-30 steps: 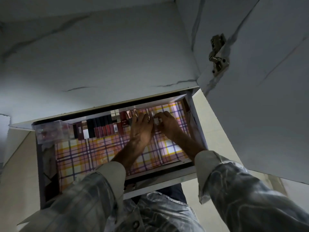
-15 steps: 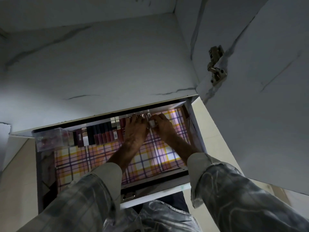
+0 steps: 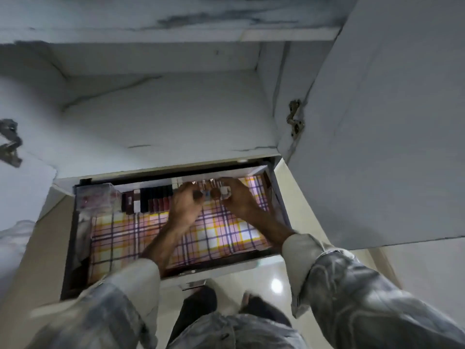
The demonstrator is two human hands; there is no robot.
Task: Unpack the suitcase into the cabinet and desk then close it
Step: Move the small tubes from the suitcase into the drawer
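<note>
An open cabinet drawer (image 3: 254,255) is lined with plaid paper (image 3: 208,235). Along its back wall stands a row of dark and red lipstick tubes (image 3: 154,199), with a clear plastic box (image 3: 97,197) at the left end. Both my hands reach to the back of the drawer. My left hand (image 3: 186,202) curls its fingers round small bottles (image 3: 207,188) at the right end of the row. My right hand (image 3: 237,197) pinches a small white bottle (image 3: 225,193) beside them. The suitcase is out of view.
The open cabinet door (image 3: 377,122) hangs at the right with its hinge (image 3: 295,119) showing. A white marbled shelf (image 3: 161,117) lies above the drawer. Another hinge (image 3: 10,142) is at the left edge. Glossy floor (image 3: 276,280) shows below the drawer front.
Both hands have pushed further back to the rear wall of the drawer with the small bottles. My view has tilted up, showing more of the cabinet above.
</note>
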